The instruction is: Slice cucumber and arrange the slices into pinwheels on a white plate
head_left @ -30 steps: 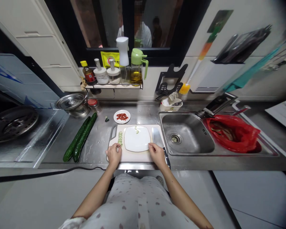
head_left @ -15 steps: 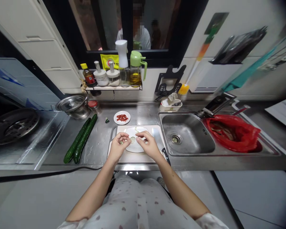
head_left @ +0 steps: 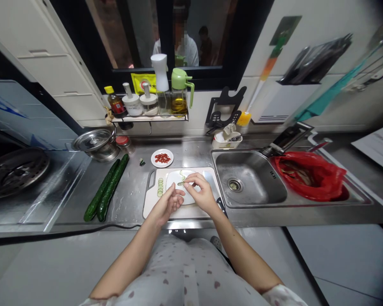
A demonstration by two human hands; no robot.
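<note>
Over a white plate [head_left: 171, 180], my right hand [head_left: 200, 194] pinches a thin cucumber slice [head_left: 180, 184] between thumb and fingertips. My left hand [head_left: 168, 205] is held low over the plate's left side, palm turned up and fingers loosely apart, with nothing seen in it. The plate lies on a pale cutting board [head_left: 151, 199]. On the board's left part is a column of overlapping cucumber slices [head_left: 160, 187]. A few curved slices [head_left: 182, 174] rest near the plate's far edge. A black-handled knife [head_left: 221, 205] lies at the board's right, partly hidden behind my right wrist.
Two whole cucumbers [head_left: 107, 187] lie on the counter to the left. A small dish of chopped red pieces [head_left: 162, 158] stands behind the board. The sink [head_left: 252, 178] is at right, beside a red plastic bag [head_left: 311, 176]. A steel pot [head_left: 95, 144] stands back left.
My left hand has come off the cucumber slice and turned palm up, lower down. My right hand keeps the slice, now tilted edge-on. The slice column on the board has come into view.
</note>
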